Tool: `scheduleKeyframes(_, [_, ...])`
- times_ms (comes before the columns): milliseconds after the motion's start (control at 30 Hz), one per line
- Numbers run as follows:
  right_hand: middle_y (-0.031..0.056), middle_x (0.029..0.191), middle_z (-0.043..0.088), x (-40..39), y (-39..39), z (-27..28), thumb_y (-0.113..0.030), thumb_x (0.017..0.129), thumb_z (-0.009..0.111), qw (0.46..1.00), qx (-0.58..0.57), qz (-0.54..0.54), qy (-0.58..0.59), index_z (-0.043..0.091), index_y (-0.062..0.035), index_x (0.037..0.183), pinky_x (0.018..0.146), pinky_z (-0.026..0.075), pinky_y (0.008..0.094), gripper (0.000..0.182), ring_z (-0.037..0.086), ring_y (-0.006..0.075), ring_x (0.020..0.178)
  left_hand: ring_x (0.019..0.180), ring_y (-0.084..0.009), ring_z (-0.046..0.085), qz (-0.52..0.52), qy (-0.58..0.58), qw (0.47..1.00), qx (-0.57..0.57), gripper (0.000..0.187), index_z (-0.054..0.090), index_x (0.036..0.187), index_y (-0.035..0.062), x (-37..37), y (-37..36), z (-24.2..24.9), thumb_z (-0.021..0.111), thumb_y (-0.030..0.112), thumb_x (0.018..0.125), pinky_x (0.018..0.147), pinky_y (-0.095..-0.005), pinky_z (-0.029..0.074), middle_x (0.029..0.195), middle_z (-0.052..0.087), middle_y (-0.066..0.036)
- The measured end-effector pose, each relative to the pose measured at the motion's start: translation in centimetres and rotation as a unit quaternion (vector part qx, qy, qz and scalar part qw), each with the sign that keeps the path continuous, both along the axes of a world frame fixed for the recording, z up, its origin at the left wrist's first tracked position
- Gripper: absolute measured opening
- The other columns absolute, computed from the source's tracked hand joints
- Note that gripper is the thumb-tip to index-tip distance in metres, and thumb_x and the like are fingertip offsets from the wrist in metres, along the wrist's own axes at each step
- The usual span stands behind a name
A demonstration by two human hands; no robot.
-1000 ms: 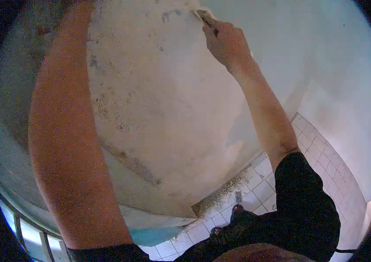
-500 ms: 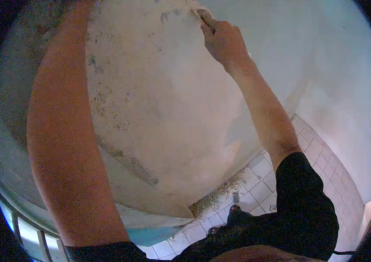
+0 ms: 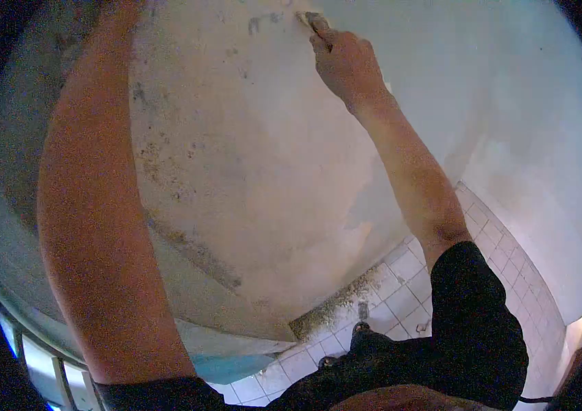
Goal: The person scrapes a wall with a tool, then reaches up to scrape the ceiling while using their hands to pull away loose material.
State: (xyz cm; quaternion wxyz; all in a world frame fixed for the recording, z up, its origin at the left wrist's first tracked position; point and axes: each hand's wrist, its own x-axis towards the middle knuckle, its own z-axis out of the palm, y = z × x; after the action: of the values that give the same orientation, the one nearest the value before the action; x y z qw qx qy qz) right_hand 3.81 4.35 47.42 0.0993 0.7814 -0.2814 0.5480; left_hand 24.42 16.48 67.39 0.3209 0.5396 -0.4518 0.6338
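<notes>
My right hand [image 3: 348,63] is closed around a small scraper-like tool [image 3: 313,19] near the top of the view; its exact kind is hard to make out. The tool's pale edge lies against the wall [image 3: 270,157], whose plaster is patchy, beige and grey, with dark pitted spots. My left arm [image 3: 95,205] reaches up along the left side of the view. Its hand is cut off beyond the top edge, so neither the fingers nor anything they may hold can be seen.
Crumbled debris [image 3: 342,301] lies along the wall's foot on white floor tiles [image 3: 404,301]. My feet [image 3: 366,330] stand close by. A smoother pale wall [image 3: 544,157] rises at the right. Bars with light behind them [image 3: 65,377] show at the lower left.
My right hand and the tool have shifted very slightly left and up in view. The wall and floor have also shifted a little left, as the camera has moved.
</notes>
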Motion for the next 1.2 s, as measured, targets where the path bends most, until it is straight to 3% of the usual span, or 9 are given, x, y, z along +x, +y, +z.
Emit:
scheduleKeyframes(67, [0.0204,0.078,0.064,0.9,-1.6,0.1,-0.016,0.089,0.047,0.997,-0.066,0.007,-0.031,0.054,-0.0046,0.105,0.067,0.051,0.0485,0.021,0.063,0.0381,0.073,0.108,-0.0331,0.054,-0.192,-0.103,0.976,-0.022,0.041,0.063,0.108,0.0044,9.0,-3.3,3.8,0.062,0.032,0.078,0.093,-0.0437,0.042,0.118,0.059,-0.014])
scheduleKeyframes(100, [0.0204,0.078,0.064,0.5,-1.6,0.1,-0.016,0.089,0.047,0.997,-0.065,0.007,-0.030,0.054,-0.0046,0.105,0.067,0.051,0.0485,0.021,0.063,0.0381,0.073,0.108,-0.0331,0.054,-0.192,-0.102,0.976,-0.022,0.041,0.063,0.108,0.0044,6.6,-2.7,2.5,0.062,0.032,0.078,0.093,-0.0437,0.042,0.118,0.059,-0.014])
scheduleKeyframes(167, [0.0207,0.078,0.064,-0.2,-1.2,-0.4,-0.015,0.089,0.047,0.997,-0.071,-0.005,-0.017,0.054,-0.0046,0.105,0.068,0.051,0.0488,0.020,0.063,0.0378,0.072,0.112,-0.0322,0.052,0.088,-0.128,0.983,-0.095,0.043,0.062,0.110,0.0044,-0.7,-0.2,-2.0,0.061,0.035,0.080,0.098,-0.0434,0.039,0.120,0.058,-0.014])
scheduleKeyframes(267, [0.0235,0.086,0.063,-0.1,-1.7,0.0,-0.025,0.092,0.046,1.000,0.011,0.010,-0.016,0.053,-0.0152,0.126,0.076,0.049,0.0482,0.036,0.061,0.0416,0.081,0.119,-0.0316,0.047,0.067,-0.134,0.985,-0.089,0.044,0.062,0.111,0.0036,-0.1,-0.5,-1.7,0.060,0.036,0.081,0.102,-0.0435,0.035,0.123,0.056,-0.015])
scheduleKeyframes(367, [0.0219,0.078,0.063,-0.2,-1.7,-0.2,-0.015,0.088,0.047,0.994,-0.103,0.010,-0.034,0.053,-0.0043,0.106,0.066,0.051,0.0501,0.022,0.063,0.0386,0.071,0.121,-0.0316,0.045,0.126,-0.029,0.988,-0.085,0.044,0.061,0.112,0.0022,-2.3,-0.4,-2.4,0.059,0.036,0.083,0.104,-0.0435,0.032,0.126,0.054,-0.015])
scheduleKeyframes(467, [0.0225,0.077,0.063,-0.2,-2.1,-0.3,-0.015,0.088,0.047,0.998,-0.043,0.044,-0.014,0.053,-0.0038,0.106,0.066,0.051,0.0501,0.022,0.063,0.0392,0.070,0.120,-0.0319,0.046,0.100,-0.134,0.981,-0.102,0.045,0.059,0.115,0.0032,0.6,-0.9,-1.6,0.059,0.035,0.083,0.103,-0.0439,0.034,0.126,0.054,-0.015])
scheduleKeyframes(767, [0.0230,0.083,0.063,0.0,-2.6,1.4,-0.027,0.092,0.046,0.999,-0.031,0.018,-0.026,0.059,-0.0098,0.114,0.073,0.049,0.0501,0.031,0.060,0.0433,0.078,0.116,-0.0330,0.049,0.063,-0.102,0.987,-0.103,0.046,0.060,0.114,0.0048,-0.9,-0.7,-2.3,0.062,0.036,0.080,0.100,-0.0466,0.036,0.124,0.055,-0.014])
scheduleKeyframes(1100, [0.0226,0.081,0.064,0.5,-2.8,2.5,-0.017,0.091,0.044,0.992,-0.123,0.021,-0.014,0.053,-0.0042,0.111,0.069,0.051,0.0521,0.025,0.063,0.0403,0.074,0.113,-0.0330,0.052,0.063,-0.093,0.990,-0.080,0.046,0.062,0.111,0.0029,-1.4,0.4,-2.2,0.063,0.035,0.077,0.097,-0.0430,0.040,0.121,0.057,-0.016])
scheduleKeyframes(1200, [0.0241,0.084,0.063,-0.4,-0.5,2.0,-0.027,0.092,0.046,0.997,-0.081,-0.002,0.001,0.058,-0.0090,0.115,0.073,0.050,0.0495,0.032,0.061,0.0431,0.075,0.115,-0.0336,0.050,0.067,-0.121,0.987,-0.088,0.047,0.061,0.112,0.0023,-0.1,-0.3,-1.4,0.061,0.036,0.078,0.099,-0.0436,0.038,0.122,0.056,-0.017])
